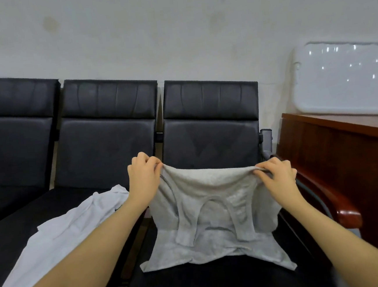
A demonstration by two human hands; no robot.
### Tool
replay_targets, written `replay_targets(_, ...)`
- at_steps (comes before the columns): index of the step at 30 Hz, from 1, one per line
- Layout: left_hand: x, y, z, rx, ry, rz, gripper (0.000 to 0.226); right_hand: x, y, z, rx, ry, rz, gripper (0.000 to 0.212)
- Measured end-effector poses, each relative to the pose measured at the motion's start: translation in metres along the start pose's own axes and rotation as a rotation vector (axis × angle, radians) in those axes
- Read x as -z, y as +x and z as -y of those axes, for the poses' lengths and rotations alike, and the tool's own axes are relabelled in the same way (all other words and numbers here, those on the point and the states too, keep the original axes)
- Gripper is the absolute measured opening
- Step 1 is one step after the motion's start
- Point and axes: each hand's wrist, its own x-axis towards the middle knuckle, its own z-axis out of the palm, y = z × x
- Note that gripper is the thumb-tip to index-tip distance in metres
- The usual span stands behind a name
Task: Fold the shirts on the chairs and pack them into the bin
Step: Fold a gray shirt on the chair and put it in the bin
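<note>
Holding up the grey shirt (212,210) over the right-most chair (210,137), left hand (144,177) and right hand (275,177) each pinching a corner, likely for folding. Left of that chair, white shirt (60,225) waiting. Right of it, white bin (342,79) on its side.

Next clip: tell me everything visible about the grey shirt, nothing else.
The grey shirt is soft, heathered knit fabric, partly folded on the rightmost black chair's seat. Its sleeves are turned inward across the body, and the neckline curve shows near the middle. The lower part lies flat on the seat; the far edge is lifted, sagging between the left hand and right hand, each pinching a corner. It lies apart from the white shirt on the next seat.
</note>
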Motion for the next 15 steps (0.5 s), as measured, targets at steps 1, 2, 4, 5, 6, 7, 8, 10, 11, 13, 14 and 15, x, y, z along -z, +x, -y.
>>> replay_targets(1, 0.006, 0.004, -0.004, -0.005, -0.007, -0.018, 0.005, 0.008, 0.002, 0.004, 0.006, 0.018, -0.032, 0.012)
replay_targets(2, 0.013, 0.007, -0.009, -0.01, -0.015, -0.032, 0.005, 0.016, 0.004, 0.009, 0.009, 0.038, -0.063, 0.013)
replay_targets(4, 0.026, 0.015, -0.019, -0.025, -0.023, -0.061, 0.006, 0.033, 0.007, 0.018, 0.011, 0.07, -0.132, 0.013)
replay_targets(5, 0.033, 0.018, -0.024, -0.035, -0.027, -0.081, 0.006, 0.041, 0.009, 0.022, 0.008, 0.083, -0.163, 0.013)
replay_targets(6, 0.04, 0.021, -0.029, -0.046, -0.032, -0.103, 0.006, 0.049, 0.01, 0.026, 0.006, 0.099, -0.194, 0.013)
replay_targets(7, 0.047, 0.025, -0.034, -0.057, -0.039, -0.131, 0.005, 0.057, 0.011, 0.031, 0.008, 0.115, -0.224, 0.012)
replay_targets(8, 0.054, 0.028, -0.039, -0.065, -0.049, -0.161, 0.005, 0.064, 0.012, 0.036, 0.01, 0.133, -0.253, 0.012)
replay_targets(10, 0.068, 0.035, -0.051, -0.085, -0.069, -0.207, 0.004, 0.08, 0.014, 0.045, 0.011, 0.169, -0.318, 0.011)
replay_targets(11, 0.075, 0.038, -0.057, -0.097, -0.075, -0.228, 0.004, 0.088, 0.015, 0.051, 0.016, 0.184, -0.35, 0.011)
replay_targets(13, 0.088, 0.044, -0.069, -0.108, -0.089, -0.267, 0.005, 0.104, 0.019, 0.062, 0.037, 0.197, -0.402, 0.01)
replay_targets(14, 0.094, 0.047, -0.074, -0.113, -0.097, -0.282, 0.006, 0.111, 0.022, 0.068, 0.048, 0.199, -0.425, 0.01)
replay_targets(15, 0.099, 0.049, -0.08, -0.121, -0.103, -0.296, 0.006, 0.118, 0.024, 0.072, 0.064, 0.2, -0.448, 0.01)
